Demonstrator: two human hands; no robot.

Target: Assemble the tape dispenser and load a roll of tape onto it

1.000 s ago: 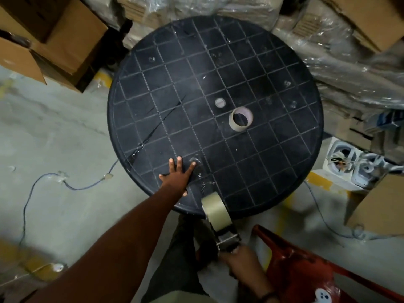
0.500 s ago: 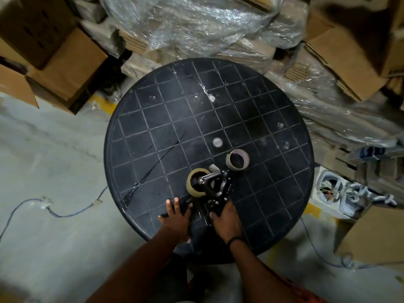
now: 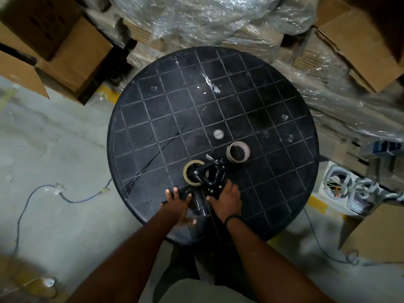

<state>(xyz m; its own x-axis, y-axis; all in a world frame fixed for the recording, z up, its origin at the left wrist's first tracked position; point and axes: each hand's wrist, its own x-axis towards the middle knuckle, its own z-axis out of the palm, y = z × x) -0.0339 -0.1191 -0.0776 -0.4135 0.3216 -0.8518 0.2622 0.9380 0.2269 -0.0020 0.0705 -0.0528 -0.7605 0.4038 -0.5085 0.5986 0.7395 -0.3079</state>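
A black tape dispenser [image 3: 213,176] lies on its side on the round black table [image 3: 273,101], near the front edge. A beige tape roll [image 3: 189,173] sits on its hub at the left. My right hand [image 3: 227,201] grips the dispenser's frame from the right. My left hand [image 3: 178,201] lies with fingers spread on the table, just left of the dispenser's black handle [image 3: 200,204]. A second, nearly used tape roll [image 3: 237,152] stands on the table just beyond the dispenser.
A small white disc [image 3: 218,134] marks the table's centre. Cardboard boxes [image 3: 65,49] and plastic-wrapped goods [image 3: 196,20] crowd the far side. Another box [image 3: 376,232] stands at the right. A blue cable [image 3: 43,193] runs over the concrete floor at the left.
My right hand has brought the dispenser with its roll up from below the table's edge and laid it on the table. My left hand has stayed on the tabletop.
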